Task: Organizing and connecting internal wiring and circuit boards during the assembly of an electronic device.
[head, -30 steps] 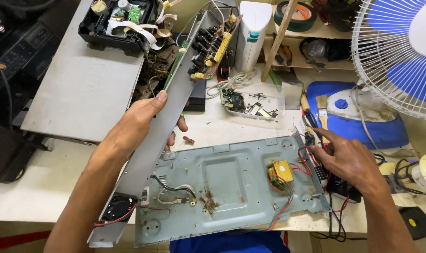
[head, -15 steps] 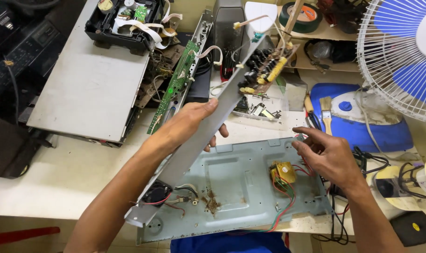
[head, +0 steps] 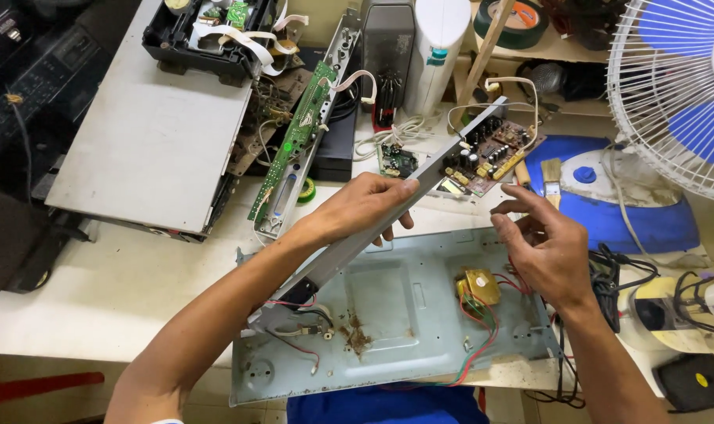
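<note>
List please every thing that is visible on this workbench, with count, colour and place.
long grey metal panel: 1, grey, lifted slantwise over the chassis
flat pale blue metal chassis plate: 1, front centre
small yellow transformer: 1, on the chassis, right part
brown circuit board: 1, at the panel's far end
narrow green circuit board: 1, left of centre
grey flat metal cover: 1, left
white and blue fan: 1, right
paint brush: 1, right of centre
left hand: fingers grip the panel
right hand: open, over the chassis
</note>
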